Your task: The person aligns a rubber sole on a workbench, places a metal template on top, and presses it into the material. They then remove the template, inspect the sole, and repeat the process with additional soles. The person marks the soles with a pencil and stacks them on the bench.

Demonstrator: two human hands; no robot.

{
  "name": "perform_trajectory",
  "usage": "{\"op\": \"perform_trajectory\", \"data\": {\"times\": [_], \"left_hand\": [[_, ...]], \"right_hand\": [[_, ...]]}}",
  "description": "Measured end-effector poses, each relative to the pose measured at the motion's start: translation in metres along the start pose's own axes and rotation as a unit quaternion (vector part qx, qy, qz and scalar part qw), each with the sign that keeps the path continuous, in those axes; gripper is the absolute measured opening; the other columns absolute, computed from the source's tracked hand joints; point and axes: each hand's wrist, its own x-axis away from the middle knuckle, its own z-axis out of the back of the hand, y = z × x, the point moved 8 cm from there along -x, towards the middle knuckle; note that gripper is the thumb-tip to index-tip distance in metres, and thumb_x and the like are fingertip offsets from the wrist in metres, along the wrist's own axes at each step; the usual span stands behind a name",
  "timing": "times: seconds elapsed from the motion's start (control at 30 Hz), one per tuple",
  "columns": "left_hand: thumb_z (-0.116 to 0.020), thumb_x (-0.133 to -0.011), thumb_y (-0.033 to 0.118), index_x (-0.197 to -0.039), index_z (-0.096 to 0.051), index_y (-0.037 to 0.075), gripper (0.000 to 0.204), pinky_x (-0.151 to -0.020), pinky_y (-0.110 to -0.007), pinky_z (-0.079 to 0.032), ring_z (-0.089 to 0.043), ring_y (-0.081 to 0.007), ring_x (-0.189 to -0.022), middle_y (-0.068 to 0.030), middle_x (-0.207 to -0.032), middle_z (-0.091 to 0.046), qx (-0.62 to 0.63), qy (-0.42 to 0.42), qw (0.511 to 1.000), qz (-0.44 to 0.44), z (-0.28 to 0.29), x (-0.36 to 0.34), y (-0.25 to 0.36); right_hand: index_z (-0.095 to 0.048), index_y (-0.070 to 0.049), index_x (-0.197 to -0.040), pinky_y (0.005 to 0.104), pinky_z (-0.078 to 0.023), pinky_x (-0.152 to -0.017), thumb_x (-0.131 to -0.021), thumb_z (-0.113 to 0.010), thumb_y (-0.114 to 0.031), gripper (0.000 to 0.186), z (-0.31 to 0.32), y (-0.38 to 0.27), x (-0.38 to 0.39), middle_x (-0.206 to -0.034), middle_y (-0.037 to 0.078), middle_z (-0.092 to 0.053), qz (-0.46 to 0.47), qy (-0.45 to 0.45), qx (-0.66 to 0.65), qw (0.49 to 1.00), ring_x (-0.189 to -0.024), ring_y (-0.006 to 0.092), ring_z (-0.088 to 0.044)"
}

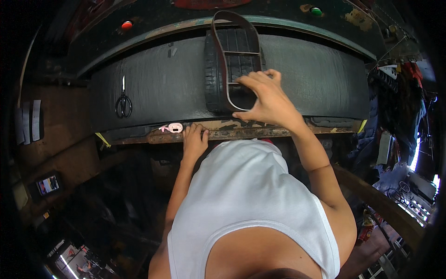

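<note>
A tall metal cutting die (226,69), bent into a long rounded loop with crossbars, stands on a black grooved rubber piece (211,86). My right hand (269,97) grips the near end of the die, its fingers by the near crossbar and its thumb near the closest edge. The hand partly hides the die's right side. My left hand (195,136) rests with its fingers laid on the worn front ledge (218,135), beside a small pink device (175,128). It holds nothing.
Black-handled scissors (123,104) lie on the left of the dark work pad (153,79). Small black scraps lie at its back and along the front ledge. Behind rises a dark machine beam (162,28) with red (127,24) and green (316,11) buttons. A phone (48,185) lies at left.
</note>
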Motion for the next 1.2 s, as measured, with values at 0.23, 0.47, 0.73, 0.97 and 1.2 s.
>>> {"op": "perform_trajectory", "data": {"times": [0.23, 0.47, 0.73, 0.97, 1.2], "left_hand": [[-0.058, -0.104, 0.022, -0.102, -0.064, -0.001, 0.023, -0.066, -0.027, -0.048, -0.058, -0.0089, -0.073, -0.003, -0.082, -0.064, 0.364, -0.071, 0.927, 0.061, 0.07, -0.052, 0.044], [-0.057, -0.104, 0.03, -0.143, -0.043, -0.008, 0.056, -0.053, -0.026, -0.049, -0.058, -0.0116, -0.066, -0.0092, -0.09, -0.059, 0.435, 0.011, 0.891, 0.134, 0.042, -0.172, 0.081], [-0.057, -0.102, 0.042, -0.136, -0.049, -0.015, 0.067, -0.062, -0.03, -0.05, -0.063, -0.018, -0.066, -0.0116, -0.082, -0.068, 0.376, 0.023, 0.923, 0.081, 0.022, -0.179, 0.055], [-0.066, -0.098, 0.037, -0.132, -0.046, -0.014, 0.065, -0.04, -0.025, -0.04, -0.05, -0.0079, -0.047, -0.0025, -0.067, -0.059, 0.491, -0.039, 0.857, 0.153, 0.012, -0.173, 0.063], [-0.068, -0.097, 0.036, -0.125, -0.049, -0.011, 0.058, -0.04, -0.024, -0.037, -0.046, -0.0063, -0.047, 0.0005, -0.065, -0.054, 0.529, -0.03, 0.837, 0.137, 0.011, -0.17, 0.057]], "right_hand": [[-0.067, -0.005, -0.122, 0.0487, -0.028, -0.109, -0.059, -0.09, -0.046, 0.079, -0.065, 0.043, -0.016, -0.112, 0.014, -0.063, -0.015, -0.052, 0.015, 0.998, -0.116, 0.0302, -0.057], [-0.041, -0.006, -0.151, 0.0559, -0.022, -0.117, -0.053, -0.093, -0.055, 0.121, -0.071, 0.067, 0.001, -0.154, 0.025, -0.033, -0.015, 0.026, -0.057, 0.998, -0.142, 0.0429, -0.033], [-0.016, -0.005, -0.162, 0.0579, -0.019, -0.119, -0.044, -0.09, -0.066, 0.152, -0.098, 0.119, 0.03, -0.159, 0.028, -0.021, -0.117, -0.017, -0.059, 0.991, -0.146, 0.0462, -0.022], [-0.023, -0.018, -0.163, 0.0618, -0.019, -0.117, -0.046, -0.086, -0.074, 0.144, -0.108, 0.129, 0.036, -0.158, 0.029, -0.023, -0.109, -0.02, -0.08, 0.991, -0.145, 0.0479, -0.021], [-0.029, -0.022, -0.162, 0.0618, -0.02, -0.115, -0.043, -0.085, -0.075, 0.142, -0.102, 0.123, 0.036, -0.156, 0.03, -0.024, -0.086, 0.017, -0.071, 0.994, -0.143, 0.0481, -0.023]]}}
